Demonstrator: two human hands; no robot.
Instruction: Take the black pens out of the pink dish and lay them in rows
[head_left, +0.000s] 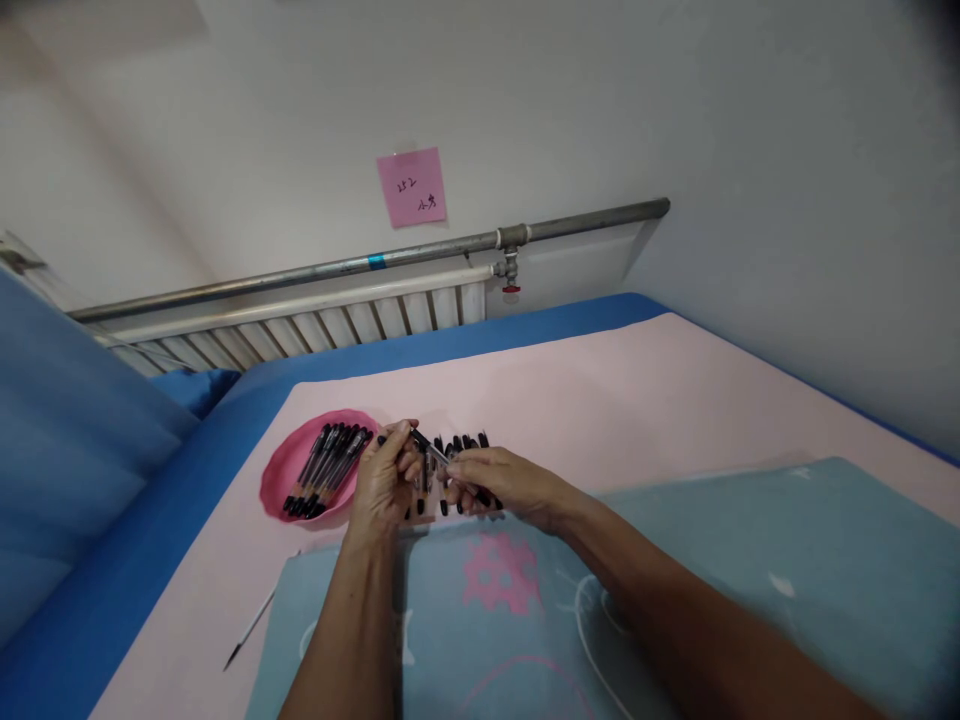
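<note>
A dark-capped pen with a clear barrel slants between my two hands above the table. My left hand is closed on its upper black end, with a small dark tip also showing by the fingers. The fingers of my right hand close around the lower part of the same pen. Beneath and behind both hands, several black pens lie side by side, partly hidden by my fingers. To the left stands a pink scalloped tray with a bundle of assembled-looking pens in it.
A thin pen refill lies at the front left. A blue-grey patterned cloth covers the front of the pink tabletop. Behind the table are a radiator and a pipe; blue curtain hangs left.
</note>
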